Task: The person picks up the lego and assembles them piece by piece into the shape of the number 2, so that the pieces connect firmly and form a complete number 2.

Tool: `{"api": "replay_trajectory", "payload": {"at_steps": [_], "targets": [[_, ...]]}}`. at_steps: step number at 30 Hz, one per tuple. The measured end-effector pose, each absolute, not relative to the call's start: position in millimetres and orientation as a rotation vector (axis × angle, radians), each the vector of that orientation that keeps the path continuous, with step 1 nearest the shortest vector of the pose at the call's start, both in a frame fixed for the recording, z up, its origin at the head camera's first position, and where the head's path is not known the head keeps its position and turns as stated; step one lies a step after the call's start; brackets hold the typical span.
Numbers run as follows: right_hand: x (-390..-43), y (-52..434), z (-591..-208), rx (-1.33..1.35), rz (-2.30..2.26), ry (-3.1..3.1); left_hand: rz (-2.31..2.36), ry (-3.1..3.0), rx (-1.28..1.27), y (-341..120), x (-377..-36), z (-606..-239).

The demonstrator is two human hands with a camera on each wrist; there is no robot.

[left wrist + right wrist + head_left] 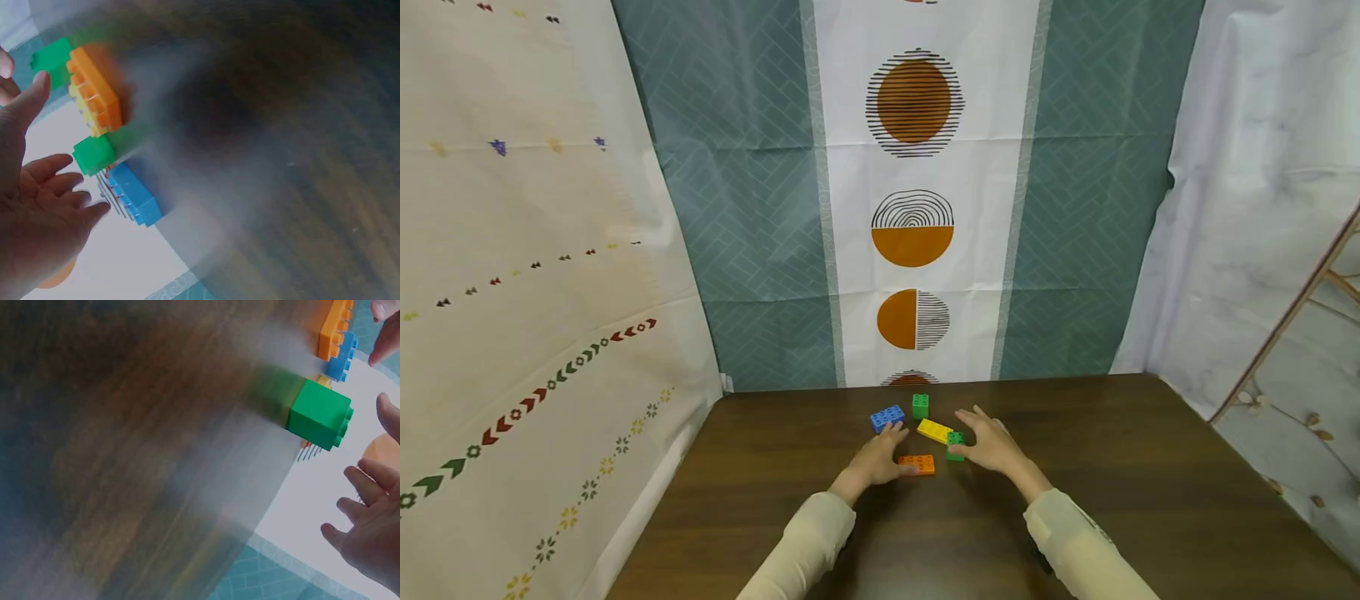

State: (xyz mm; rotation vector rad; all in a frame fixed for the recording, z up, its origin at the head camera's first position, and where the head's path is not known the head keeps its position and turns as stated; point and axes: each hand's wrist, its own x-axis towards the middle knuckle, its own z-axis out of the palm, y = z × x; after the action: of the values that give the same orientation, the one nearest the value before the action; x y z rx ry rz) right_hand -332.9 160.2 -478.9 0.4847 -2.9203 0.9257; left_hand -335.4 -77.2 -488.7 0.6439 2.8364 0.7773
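Note:
Several toy building bricks lie grouped on the dark wooden table. My left hand (pixel 877 457) hovers over the group's left side with fingers spread, its thumb by the orange brick (pixel 917 464) and its fingertips near the blue brick (pixel 887 418). On the other side, my right hand (pixel 992 444) is spread, thumb over the nearer green brick (pixel 955 438), partly covering it. Between the hands lies a yellow brick (pixel 935 430). A second green brick (pixel 921 406) stands farthest back. Both wrist views show extended fingers holding nothing, apart from the blue brick (pixel 134 194) and nearer green brick (pixel 320 414).
The brown table (pixel 760 500) extends to both sides of the bricks. A patterned green and white curtain (pixel 917 275) hangs behind its far edge. Cream cloth (pixel 550 292) hangs at left, and pale cloth (pixel 1232 167) at right.

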Motion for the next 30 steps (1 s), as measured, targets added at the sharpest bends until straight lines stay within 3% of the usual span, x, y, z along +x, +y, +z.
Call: {"api": "replay_trajectory", "payload": {"at_steps": [13, 30], "targets": [[-335, 151, -489, 0.424, 1.060, -2.941, 0.791, 2.866, 0.609, -88, -336, -509], [-337, 149, -499, 0.401, 1.058, -2.884, 0.801, 2.930, 0.750, -92, -336, -520]]}}
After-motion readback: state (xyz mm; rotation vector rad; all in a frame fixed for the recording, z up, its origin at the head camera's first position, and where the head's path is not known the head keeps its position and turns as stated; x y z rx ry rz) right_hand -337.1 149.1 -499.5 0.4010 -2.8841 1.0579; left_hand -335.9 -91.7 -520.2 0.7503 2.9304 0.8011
